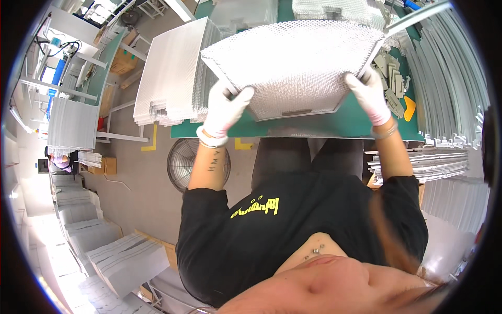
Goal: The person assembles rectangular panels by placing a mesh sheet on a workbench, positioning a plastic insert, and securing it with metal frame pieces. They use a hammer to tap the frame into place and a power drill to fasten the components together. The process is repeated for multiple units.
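Observation:
A silvery metal mesh panel (298, 63) with a thin frame is held tilted above the green worktable (230, 131). My gloved left hand (226, 107) is closed on its near left edge, the thumb lying on the mesh. At its right edge my gloved right hand (370, 94) grips the frame, thumb against the side. A small dark slot shows in the panel's near edge. Beside my left hand stands a stack of similar mesh panels (175, 68). Small grey flat plates (393, 78) and a yellow piece (409, 109) lie right of my right hand.
Long metal strips (444, 78) crowd the table's right side, with more strips (423, 165) stacked below. A round floor fan (182, 165) stands under the near left edge. More panel stacks (125, 261) stand at lower left. Another person (61, 163) is far left.

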A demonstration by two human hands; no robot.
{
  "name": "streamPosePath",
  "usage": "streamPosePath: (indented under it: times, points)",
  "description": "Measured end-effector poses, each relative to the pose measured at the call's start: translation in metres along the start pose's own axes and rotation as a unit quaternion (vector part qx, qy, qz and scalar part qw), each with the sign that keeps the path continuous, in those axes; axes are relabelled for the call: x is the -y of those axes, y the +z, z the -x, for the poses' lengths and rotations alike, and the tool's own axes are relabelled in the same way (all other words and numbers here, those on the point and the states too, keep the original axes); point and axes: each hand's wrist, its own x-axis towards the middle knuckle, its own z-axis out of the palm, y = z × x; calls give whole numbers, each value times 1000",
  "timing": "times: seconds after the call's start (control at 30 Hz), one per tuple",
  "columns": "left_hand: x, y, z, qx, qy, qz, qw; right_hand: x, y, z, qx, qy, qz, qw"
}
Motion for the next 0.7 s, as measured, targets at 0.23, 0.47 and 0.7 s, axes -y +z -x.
streamPosePath:
  times: [0.23,0.47,0.7]
  points:
    - [-56,-6,-12,-85,271,-71,956,44,-19,-15,-53,-236,13,970]
    - [-35,22,15,215,344,284,869,37,3,55,-43,-294,-170,940]
    - [46,45,9,531,10,-182,827,16,-28,106,231,-511,-33,827]
